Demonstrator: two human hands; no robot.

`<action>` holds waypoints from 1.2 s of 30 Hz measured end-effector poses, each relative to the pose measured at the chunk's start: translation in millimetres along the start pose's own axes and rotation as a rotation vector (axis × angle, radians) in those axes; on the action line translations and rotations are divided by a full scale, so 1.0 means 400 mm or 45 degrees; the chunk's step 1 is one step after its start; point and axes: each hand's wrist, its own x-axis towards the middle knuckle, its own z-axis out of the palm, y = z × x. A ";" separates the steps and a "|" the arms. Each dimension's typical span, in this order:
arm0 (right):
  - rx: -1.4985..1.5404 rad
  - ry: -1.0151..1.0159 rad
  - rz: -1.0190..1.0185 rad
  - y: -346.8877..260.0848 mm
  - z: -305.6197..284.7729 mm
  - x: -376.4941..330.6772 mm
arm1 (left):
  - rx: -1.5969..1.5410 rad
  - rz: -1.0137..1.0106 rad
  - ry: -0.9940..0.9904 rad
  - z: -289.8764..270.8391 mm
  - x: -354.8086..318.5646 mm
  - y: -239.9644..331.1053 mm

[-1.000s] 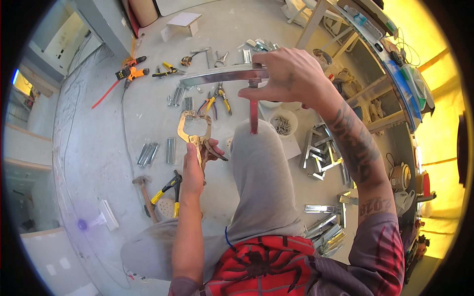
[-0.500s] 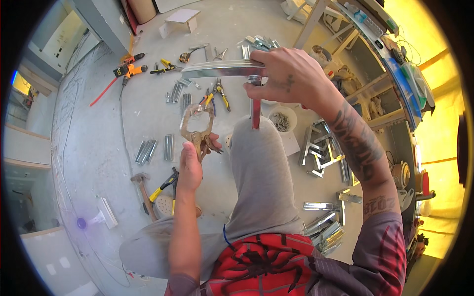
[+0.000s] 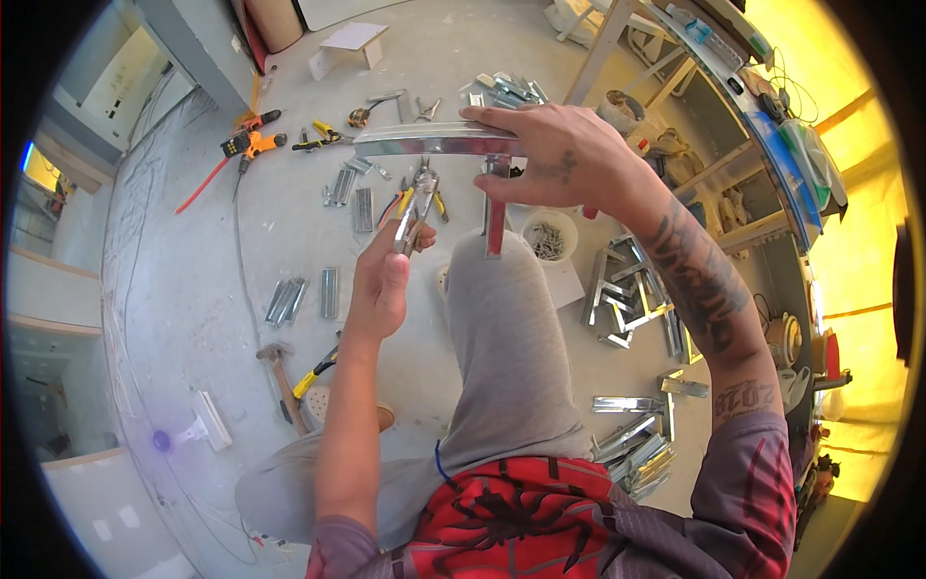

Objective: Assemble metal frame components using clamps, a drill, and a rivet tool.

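Observation:
My right hand [image 3: 574, 159] is closed around a joint of two shiny metal channels. The long metal channel [image 3: 415, 144] points left from the fingers; the short metal channel [image 3: 495, 214] runs down from it, its lower end at my grey-trousered knee [image 3: 497, 289]. My left hand [image 3: 381, 294] grips a pair of locking clamp pliers [image 3: 415, 214], seen edge-on, jaws pointing up just below the long channel. Left of the knee, the clamp stands apart from the short channel. Partly behind the clamp on the floor lie yellow-handled pliers [image 3: 441, 206].
A white bucket of small metal fasteners [image 3: 550, 234] stands right of my knee. Joined metal frames [image 3: 627, 299] and loose channels [image 3: 632, 454] lie farther right. A hammer [image 3: 280, 381], short metal pieces [image 3: 285, 299] and an orange drill [image 3: 253, 145] are on the left. A cluttered workbench [image 3: 738, 87] borders the right.
My left hand has raised the clamp pliers and turned them from broadside to edge-on. The channels in my right hand have dipped slightly.

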 end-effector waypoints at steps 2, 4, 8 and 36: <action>0.020 -0.008 -0.014 0.002 -0.001 -0.003 | 0.082 -0.029 -0.031 -0.003 0.010 -0.001; 0.034 -0.017 -0.011 0.005 0.001 -0.006 | 0.191 -0.014 -0.106 -0.010 0.023 -0.002; 0.019 0.035 -0.065 0.014 0.010 -0.008 | 0.236 0.006 -0.214 -0.025 0.055 -0.010; -0.042 0.076 -0.074 0.016 0.016 0.001 | 0.257 0.088 -0.241 0.019 0.133 -0.006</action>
